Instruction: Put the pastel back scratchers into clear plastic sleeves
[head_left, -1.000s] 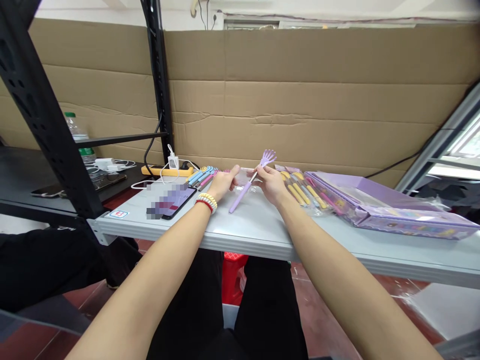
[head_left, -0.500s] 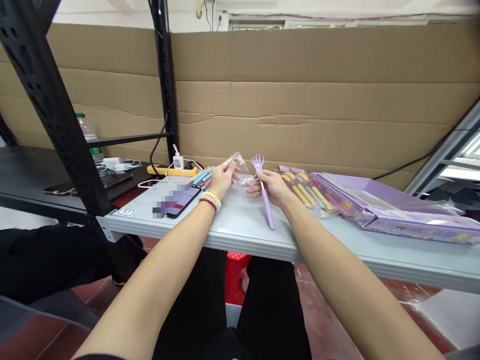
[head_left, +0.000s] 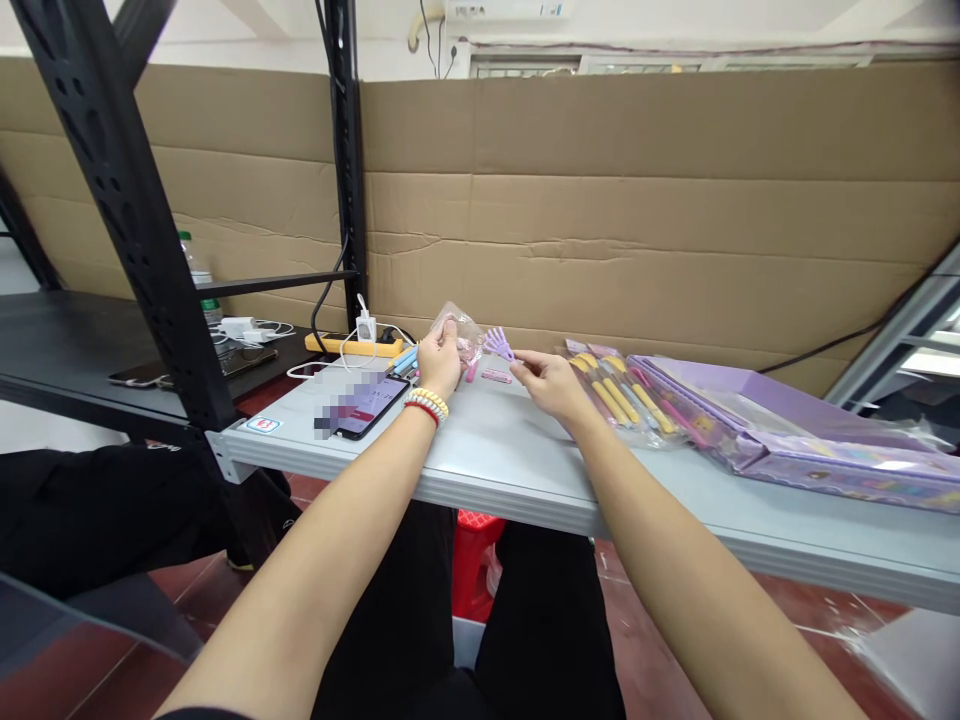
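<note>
My left hand (head_left: 441,362) is closed on a clear plastic bag (head_left: 459,325), which stands up crinkled above the fingers. A purple back scratcher (head_left: 498,343) is pinched in my right hand (head_left: 550,382). Its clawed head points left toward the bag, close beside it; its handle is hidden from view. Beneath, on the table, lies a small flat pink piece (head_left: 496,376) between my hands. A pink stick end (head_left: 471,371) shows just right of my left hand.
A phone (head_left: 369,405) lies left on the grey table (head_left: 495,450), with blue pens or handles (head_left: 403,360) behind it. A yellow power strip (head_left: 352,346) sits farther back. To the right are bagged yellow-handled tools (head_left: 611,388) and an open purple box (head_left: 750,420).
The back scratcher has turned: its head now tilts left toward the bag, and its handle no longer shows below my right hand. The small pink piece has come into view. The camera view has shifted slightly.
</note>
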